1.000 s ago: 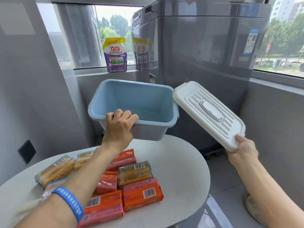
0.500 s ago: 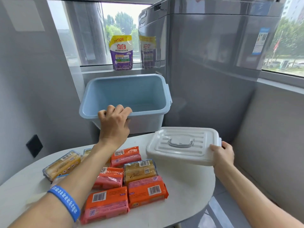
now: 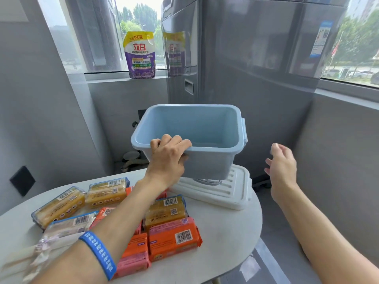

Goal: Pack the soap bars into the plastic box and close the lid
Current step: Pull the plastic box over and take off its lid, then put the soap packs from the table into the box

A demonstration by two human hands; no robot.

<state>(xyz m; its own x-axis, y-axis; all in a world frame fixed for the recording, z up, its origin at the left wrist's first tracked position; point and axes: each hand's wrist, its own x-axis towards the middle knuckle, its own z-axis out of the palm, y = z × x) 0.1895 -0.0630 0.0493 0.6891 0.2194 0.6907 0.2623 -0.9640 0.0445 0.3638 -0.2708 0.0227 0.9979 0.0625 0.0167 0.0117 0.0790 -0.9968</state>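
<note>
My left hand [image 3: 167,156] grips the near rim of the empty light-blue plastic box [image 3: 213,128], which hangs in the air, tilted toward me, above the table's far edge. The white lid [image 3: 229,191] lies flat on the table beneath the box, handle up. My right hand [image 3: 282,162] hovers to the right of the box, fingers apart, holding nothing. Several wrapped soap bars lie on the table near me: orange ones [image 3: 174,237], yellow ones [image 3: 105,193] and a pink one [image 3: 133,263].
The round white table [image 3: 229,232] ends close to my right arm, with floor beyond. A tall grey appliance [image 3: 256,58] stands behind the box. A purple detergent pouch [image 3: 140,55] stands on the window sill. A grey wall is at left.
My right hand set the lid down on the table and let go of it, then rose to the right. My left hand swung the box rightward over the lid.
</note>
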